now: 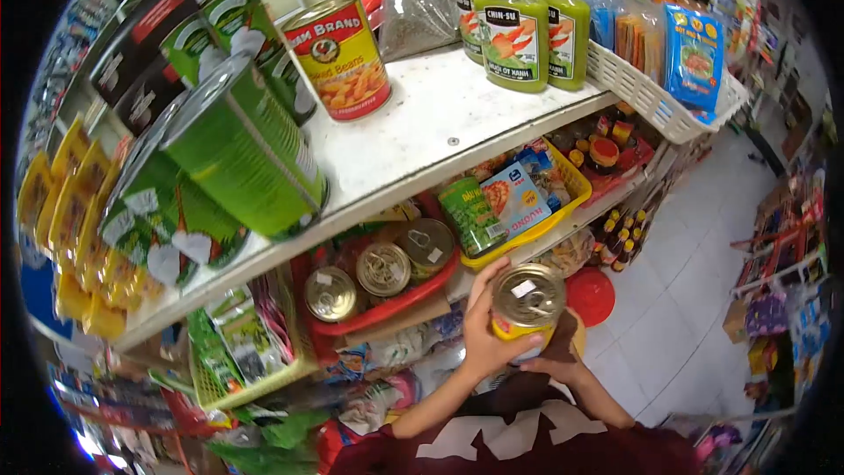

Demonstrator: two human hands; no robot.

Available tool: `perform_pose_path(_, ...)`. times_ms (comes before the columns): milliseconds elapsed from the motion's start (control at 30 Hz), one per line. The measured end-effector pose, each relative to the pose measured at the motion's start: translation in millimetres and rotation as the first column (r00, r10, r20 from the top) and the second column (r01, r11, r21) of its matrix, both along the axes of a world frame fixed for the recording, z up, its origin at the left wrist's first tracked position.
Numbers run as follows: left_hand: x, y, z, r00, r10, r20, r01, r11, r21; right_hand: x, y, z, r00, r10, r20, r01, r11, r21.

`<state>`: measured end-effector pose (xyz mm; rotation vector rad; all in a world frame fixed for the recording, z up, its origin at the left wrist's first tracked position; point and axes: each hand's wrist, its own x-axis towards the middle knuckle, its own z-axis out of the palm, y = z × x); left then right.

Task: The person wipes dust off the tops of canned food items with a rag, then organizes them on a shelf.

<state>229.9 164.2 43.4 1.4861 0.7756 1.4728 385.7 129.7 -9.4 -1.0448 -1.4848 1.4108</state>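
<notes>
Close to my body, below the shelf edge, I hold a tin can (528, 297) upright, its pull-tab lid with a small white sticker facing up and a strip of yellow label showing. My left hand (485, 334) wraps its left side. At its lower right, my right hand (563, 368) grips it from underneath, with some fingers hidden behind it. A similar red and yellow can of baked beans (338, 57) stands on the white shelf (422, 127), left of several green sauce bottles (512, 31).
Large green cans (246, 149) crowd the shelf's left end. Lower down are a red basket (387, 308) of cans, a yellow basket (576, 180) of packets and a pale green basket (255, 387). A white basket (646, 97) juts out at right, above the tiled floor (703, 273).
</notes>
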Motion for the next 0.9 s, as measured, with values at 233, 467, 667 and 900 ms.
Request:
perform_pose_path(233,-23.7,9.9,43.1,0.967,-0.019,-0.254,0.05,0.992,0.115,-40.6,18.8,32.6,0.705,-0.456,-0.543,0.417,0.886,-0.202)
perform_pose_path(467,-53.0,-0.1,11.1,0.985,-0.17,-0.018,0.169,0.984,-0.046,-26.0,132.0,28.7,0.818,-0.535,-0.213,0.574,0.735,0.362)
perform_pose_path(667,-58.3,0.7,-6.5,0.993,-0.063,-0.104,0.053,0.995,-0.09,-19.7,172.7,13.2,0.703,-0.709,-0.064,0.674,0.634,0.38)
perform_pose_path(900,-38.8,-3.8,-18.3,0.982,0.061,-0.179,-0.084,0.988,-0.126,-5.3,162.8,8.5,0.794,-0.607,0.027,0.561,0.75,0.351)
